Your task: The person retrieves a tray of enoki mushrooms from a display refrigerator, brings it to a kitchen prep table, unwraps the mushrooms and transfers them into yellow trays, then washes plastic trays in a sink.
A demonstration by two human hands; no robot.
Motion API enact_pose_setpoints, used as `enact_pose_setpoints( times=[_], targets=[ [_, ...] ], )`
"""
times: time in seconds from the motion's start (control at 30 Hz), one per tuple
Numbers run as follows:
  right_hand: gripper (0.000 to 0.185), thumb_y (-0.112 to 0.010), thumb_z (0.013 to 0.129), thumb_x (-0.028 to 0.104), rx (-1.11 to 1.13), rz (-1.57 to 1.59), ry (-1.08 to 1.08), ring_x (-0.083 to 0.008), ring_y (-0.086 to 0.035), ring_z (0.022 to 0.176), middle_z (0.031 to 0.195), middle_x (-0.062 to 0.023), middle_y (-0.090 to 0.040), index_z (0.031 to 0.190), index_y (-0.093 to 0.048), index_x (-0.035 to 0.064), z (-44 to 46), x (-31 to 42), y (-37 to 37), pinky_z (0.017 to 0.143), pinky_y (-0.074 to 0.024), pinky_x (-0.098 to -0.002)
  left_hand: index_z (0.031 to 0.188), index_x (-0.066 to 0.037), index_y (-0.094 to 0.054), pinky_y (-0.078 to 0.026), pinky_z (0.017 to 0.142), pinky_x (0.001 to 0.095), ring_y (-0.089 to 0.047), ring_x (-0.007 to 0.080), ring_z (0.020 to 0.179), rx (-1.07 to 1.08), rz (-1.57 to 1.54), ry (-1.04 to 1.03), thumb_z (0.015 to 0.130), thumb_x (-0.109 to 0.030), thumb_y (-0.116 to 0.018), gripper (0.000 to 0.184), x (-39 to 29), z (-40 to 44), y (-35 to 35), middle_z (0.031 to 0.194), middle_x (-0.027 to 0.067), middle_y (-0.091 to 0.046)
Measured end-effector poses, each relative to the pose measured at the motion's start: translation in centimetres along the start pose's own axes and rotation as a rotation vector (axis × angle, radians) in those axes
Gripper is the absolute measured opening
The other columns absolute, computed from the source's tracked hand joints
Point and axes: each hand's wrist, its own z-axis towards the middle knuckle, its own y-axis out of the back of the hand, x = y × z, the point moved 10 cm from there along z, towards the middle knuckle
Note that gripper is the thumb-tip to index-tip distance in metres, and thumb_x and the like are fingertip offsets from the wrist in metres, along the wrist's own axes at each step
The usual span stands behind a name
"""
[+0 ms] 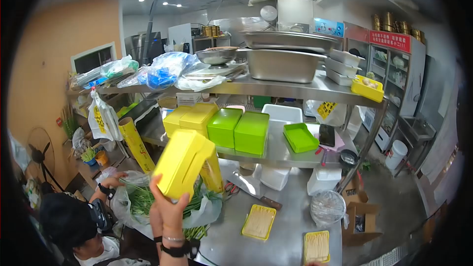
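My left hand (170, 204) is raised and closed around a yellow plastic container (182, 162), thumb on its right and fingers on its left. The container is tilted above the table, in front of the shelf. Of my right hand (313, 264) only a sliver shows at the bottom edge, by a yellow tray of pale thin sticks (317, 247); its fingers are mostly out of view. A similar yellow-rimmed tray (258, 222) lies on the steel table, near a knife (271, 203). Behind my left hand, a plastic bag (202, 212) holds long green vegetables (140, 199).
A co-worker in a black cap (66, 219) is at the left, one hand (113, 181) at the greens. Yellow boxes (197, 118) and green boxes (251, 133) stand on the middle shelf. Above are steel pans (283, 64). A plastic-wrapped bowl (327, 208) sits at the right.
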Motion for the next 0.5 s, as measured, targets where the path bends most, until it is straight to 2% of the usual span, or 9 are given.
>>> enact_pose_setpoints(
  times=[0.07,0.13,0.17,0.2,0.23,0.3,0.37,0.43,0.5],
  targets=[
    [0.021,-0.066,0.086,0.014,-0.002,0.146,0.067,-0.0119,-0.061,0.083,0.099,-0.0069,-0.066,0.102,-0.065,0.0012,2.3,4.0,2.3,0.076,-0.0498,-0.0256,0.135,-0.011,-0.036,-0.033,0.104,0.0466,-0.044,0.0323,0.122,0.172,-0.623,0.412,0.069,-0.033,-0.073,0.078,1.9,-5.6,-3.7,0.134,0.0129,-0.043],
    [0.030,-0.068,0.084,0.012,0.049,0.250,0.318,-0.0091,-0.058,0.094,0.102,-0.0036,-0.063,0.111,-0.059,0.0008,4.4,11.9,2.8,0.081,-0.0471,-0.0251,0.140,-0.013,-0.032,-0.030,0.106,0.0519,-0.041,0.0330,0.126,0.391,-0.996,0.772,0.075,-0.046,-0.068,0.081,4.0,-12.3,-7.8,0.138,0.0091,-0.042],
    [0.046,-0.069,0.083,0.011,0.077,0.292,0.280,-0.0116,-0.056,0.101,0.111,-0.0050,-0.059,0.124,-0.050,0.0021,4.5,16.2,2.4,0.085,-0.0464,-0.0267,0.142,-0.014,-0.031,-0.029,0.106,0.0546,-0.039,0.0337,0.128,0.491,-1.131,0.964,0.076,-0.052,-0.065,0.083,4.3,-16.0,-9.9,0.142,0.0074,-0.039],
    [0.062,-0.069,0.082,0.011,0.156,0.449,0.350,-0.0148,-0.053,0.109,0.124,-0.0071,-0.053,0.135,-0.037,0.0033,5.0,19.8,1.2,0.088,-0.0461,-0.0283,0.142,-0.015,-0.032,-0.028,0.107,0.0548,-0.039,0.0338,0.128,0.541,-1.187,1.096,0.077,-0.054,-0.063,0.082,4.3,-19.1,-11.5,0.142,0.0080,-0.039],
    [0.065,-0.067,0.084,0.012,0.165,0.433,0.374,-0.0181,-0.051,0.113,0.131,-0.0089,-0.047,0.138,-0.031,0.0033,5.5,22.2,0.2,0.090,-0.0456,-0.0299,0.141,-0.015,-0.033,-0.028,0.107,0.0551,-0.039,0.0340,0.129,0.588,-1.241,1.230,0.077,-0.056,-0.061,0.081,4.1,-22.2,-12.9,0.142,0.0086,-0.038],
    [0.057,-0.064,0.087,0.014,0.211,0.683,0.354,-0.0184,-0.051,0.114,0.129,-0.0084,-0.050,0.135,-0.035,0.0022,8.2,21.7,-3.5,0.091,-0.0453,-0.0304,0.141,-0.015,-0.033,-0.028,0.107,0.0555,-0.038,0.0342,0.129,0.612,-1.265,1.341,0.079,-0.058,-0.057,0.080,4.8,-27.4,-14.4,0.143,0.0091,-0.037],
    [0.049,-0.061,0.090,0.017,0.170,0.738,0.289,-0.0172,-0.052,0.112,0.124,-0.0084,-0.054,0.132,-0.040,0.0020,9.9,18.4,-6.3,0.091,-0.0451,-0.0302,0.141,-0.016,-0.033,-0.028,0.106,0.0560,-0.037,0.0345,0.130,0.610,-1.289,1.485,0.080,-0.061,-0.054,0.079,6.1,-32.0,-14.2,0.144,0.0096,-0.036],
    [0.037,-0.057,0.091,0.013,0.146,0.710,0.300,-0.0163,-0.056,0.104,0.113,-0.0082,-0.060,0.124,-0.049,-0.0014,10.5,14.4,-8.1,0.088,-0.0468,-0.0321,0.142,-0.016,-0.033,-0.030,0.106,0.0557,-0.039,0.0365,0.129,0.636,-1.264,1.603,0.083,-0.064,-0.046,0.077,7.7,-35.7,-12.6,0.144,0.0107,-0.036],
    [0.041,-0.057,0.093,0.023,0.308,0.601,0.103,-0.0136,-0.059,0.098,0.111,-0.0066,-0.060,0.125,-0.045,0.0013,10.9,9.8,-10.8,0.076,-0.0504,-0.0277,0.142,-0.016,-0.033,-0.035,0.103,0.0535,-0.043,0.0383,0.126,0.697,-1.173,1.677,0.087,-0.065,-0.039,0.073,10.9,-38.8,-10.0,0.144,0.0119,-0.036]
  ],
)
